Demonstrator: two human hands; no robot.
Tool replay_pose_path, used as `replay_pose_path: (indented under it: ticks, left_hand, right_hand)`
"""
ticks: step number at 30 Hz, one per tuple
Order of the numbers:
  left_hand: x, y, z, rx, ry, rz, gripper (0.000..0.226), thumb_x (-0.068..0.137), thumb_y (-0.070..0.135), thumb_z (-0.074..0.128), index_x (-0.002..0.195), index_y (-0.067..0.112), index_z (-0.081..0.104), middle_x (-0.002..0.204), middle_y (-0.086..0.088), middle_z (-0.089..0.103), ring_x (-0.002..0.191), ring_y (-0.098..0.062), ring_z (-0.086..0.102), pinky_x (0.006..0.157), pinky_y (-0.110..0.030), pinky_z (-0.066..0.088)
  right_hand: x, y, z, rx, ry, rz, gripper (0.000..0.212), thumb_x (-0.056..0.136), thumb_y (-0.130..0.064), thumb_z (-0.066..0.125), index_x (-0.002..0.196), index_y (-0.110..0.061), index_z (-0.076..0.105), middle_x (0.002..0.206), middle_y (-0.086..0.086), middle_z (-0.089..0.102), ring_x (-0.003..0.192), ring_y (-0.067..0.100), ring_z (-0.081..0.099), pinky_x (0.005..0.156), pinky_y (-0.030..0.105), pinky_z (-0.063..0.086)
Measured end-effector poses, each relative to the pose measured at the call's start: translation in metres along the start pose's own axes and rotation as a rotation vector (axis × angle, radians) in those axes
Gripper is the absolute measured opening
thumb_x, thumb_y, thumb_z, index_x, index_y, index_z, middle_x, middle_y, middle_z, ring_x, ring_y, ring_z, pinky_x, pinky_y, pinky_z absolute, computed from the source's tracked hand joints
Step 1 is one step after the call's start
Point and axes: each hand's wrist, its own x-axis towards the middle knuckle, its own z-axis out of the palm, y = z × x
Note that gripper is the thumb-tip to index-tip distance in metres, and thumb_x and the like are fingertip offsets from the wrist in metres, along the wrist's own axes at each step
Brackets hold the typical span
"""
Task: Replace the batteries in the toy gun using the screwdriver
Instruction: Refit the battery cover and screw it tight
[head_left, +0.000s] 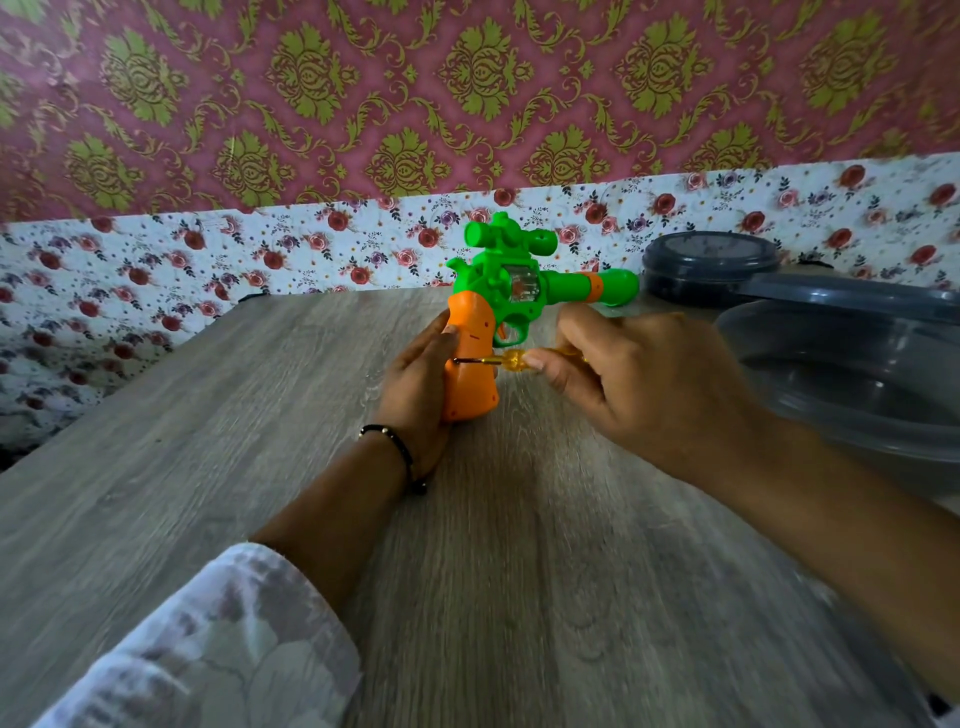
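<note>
A green toy gun (511, 278) with an orange grip stands on its grip's butt on the wooden table (260, 441), barrel pointing right. My left hand (418, 384) holds the orange grip from the left side. My right hand (639, 371) pinches the yellow handle of a small screwdriver (498, 360). The screwdriver lies level, and its metal tip touches the side of the orange grip. No batteries are in sight.
A large grey plastic tub (852, 374) sits at the right edge of the table. Behind it stands a round grey lidded container (709, 265). A floral-papered wall runs close behind the table's far edge. Bare tabletop lies to the left and in front.
</note>
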Motion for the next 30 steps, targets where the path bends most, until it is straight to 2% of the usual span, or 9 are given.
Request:
replay_pose_path:
  ticks: [3,5,9,14,18,21,25,28,30]
  left_hand:
    - [-0.0014,0.0012,0.0011,0.014,-0.01,0.006,0.044,0.096,0.028,0.045,0.14,0.021,0.044,0.128,-0.012,0.06,0.115,-0.034,0.059,0.091,-0.048,0.05]
    - [-0.0032,0.0023,0.0027,0.02,-0.007,0.006,0.043,0.097,0.028,0.044,0.14,0.021,0.044,0.128,-0.012,0.06,0.112,-0.033,0.06,0.091,-0.047,0.049]
    - [-0.0028,0.0029,0.0029,0.016,-0.005,0.012,0.044,0.097,0.029,0.044,0.141,0.022,0.043,0.128,-0.014,0.06,0.101,-0.03,0.062,0.08,-0.041,0.052]
    - [-0.0037,0.0023,0.0023,0.026,0.01,0.011,0.044,0.097,0.028,0.045,0.141,0.023,0.043,0.132,-0.013,0.057,0.117,-0.034,0.057,0.084,-0.042,0.052]
    - [-0.0053,0.0043,0.0034,0.03,-0.003,0.005,0.045,0.097,0.029,0.044,0.141,0.023,0.042,0.131,-0.008,0.058,0.115,-0.029,0.059,0.091,-0.044,0.051]
    - [-0.0045,0.0042,0.0029,0.034,0.006,0.001,0.045,0.097,0.03,0.045,0.141,0.024,0.042,0.128,-0.007,0.06,0.112,-0.03,0.061,0.092,-0.047,0.051]
    - [-0.004,0.0032,0.0025,0.065,0.006,0.013,0.046,0.095,0.032,0.048,0.14,0.025,0.043,0.129,-0.009,0.06,0.111,-0.029,0.062,0.091,-0.048,0.052]
    - [-0.0052,0.003,0.0048,0.071,0.006,0.043,0.047,0.092,0.031,0.052,0.138,0.023,0.047,0.129,-0.009,0.06,0.114,-0.028,0.061,0.094,-0.05,0.05]
    - [-0.0057,0.0033,0.0051,0.05,0.002,0.031,0.054,0.086,0.033,0.055,0.138,0.022,0.047,0.131,-0.01,0.059,0.115,-0.029,0.06,0.095,-0.051,0.049]
  right_hand:
    - [0.0024,-0.0023,0.001,0.131,-0.045,0.036,0.035,0.089,-0.045,0.041,0.099,-0.011,0.05,0.054,-0.017,0.029,0.041,0.008,0.034,0.039,0.025,0.033]
    - [0.0038,-0.0039,0.0004,0.193,-0.09,0.058,0.03,0.085,-0.038,0.047,0.103,-0.014,0.045,0.058,-0.016,0.032,0.045,0.004,0.034,0.043,0.026,0.033]
    - [0.0069,-0.0016,-0.0018,0.173,-0.077,0.046,0.032,0.088,-0.04,0.044,0.098,-0.01,0.052,0.063,-0.01,0.046,0.046,0.01,0.04,0.044,0.028,0.032]
    - [0.002,0.0035,-0.0022,-0.012,-0.006,0.018,0.048,0.092,-0.047,0.034,0.082,-0.007,0.058,0.047,0.0,0.049,0.038,0.022,0.048,0.041,0.02,0.029]
    - [0.0032,-0.0024,0.0004,0.155,-0.126,0.03,0.034,0.087,-0.042,0.044,0.105,-0.013,0.047,0.06,-0.014,0.035,0.043,0.009,0.035,0.041,0.026,0.033]
    - [0.0056,-0.0028,0.0008,0.211,-0.139,0.035,0.026,0.085,-0.033,0.047,0.103,-0.015,0.047,0.063,-0.016,0.036,0.047,0.0,0.034,0.046,0.027,0.03]
    - [0.0065,0.0006,-0.0019,0.074,-0.034,0.018,0.047,0.088,-0.052,0.038,0.088,-0.01,0.06,0.057,0.0,0.057,0.044,0.017,0.047,0.039,0.032,0.041]
    - [0.0026,-0.0024,-0.0031,-0.005,-0.002,0.003,0.053,0.091,-0.054,0.032,0.078,-0.01,0.058,0.05,0.002,0.051,0.041,0.017,0.041,0.037,0.028,0.038]
    - [0.0022,-0.0059,-0.0025,0.028,-0.04,0.019,0.046,0.091,-0.053,0.034,0.09,-0.012,0.055,0.053,-0.007,0.045,0.042,0.018,0.044,0.039,0.028,0.039]
